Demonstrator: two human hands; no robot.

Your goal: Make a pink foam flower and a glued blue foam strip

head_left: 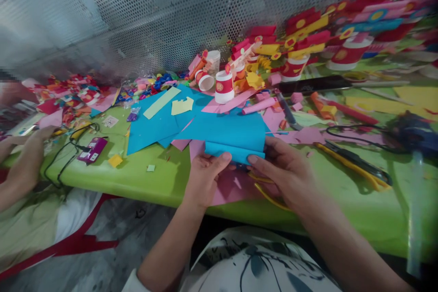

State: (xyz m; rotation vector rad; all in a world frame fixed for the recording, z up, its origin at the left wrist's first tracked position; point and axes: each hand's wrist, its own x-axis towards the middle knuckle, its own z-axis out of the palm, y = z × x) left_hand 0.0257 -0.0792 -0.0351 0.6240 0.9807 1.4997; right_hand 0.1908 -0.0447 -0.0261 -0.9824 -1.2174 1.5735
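Observation:
A blue sheet of paper (232, 127) is in both my hands, its near edge curled over into a roll. My left hand (205, 175) grips the roll's left end, thumb on top and fingers underneath. At the right end my right hand (287, 171) pinches it the same way, with some fingers hidden behind the paper. Beneath lie pink paper (232, 187) and a yellow-handled tool, partly covered by my right hand. More blue sheets (150, 130) are spread to the left, with pale yellow paper pieces (182, 106) on them.
Red-and-white paper cups (224, 87) with paper rolls stand along the back, by a perforated metal wall (137, 18). A yellow-and-black cutter (356, 164) and a dark cable lie at right. At left are a purple box (91, 150) with a cable and another person's arm (27, 169).

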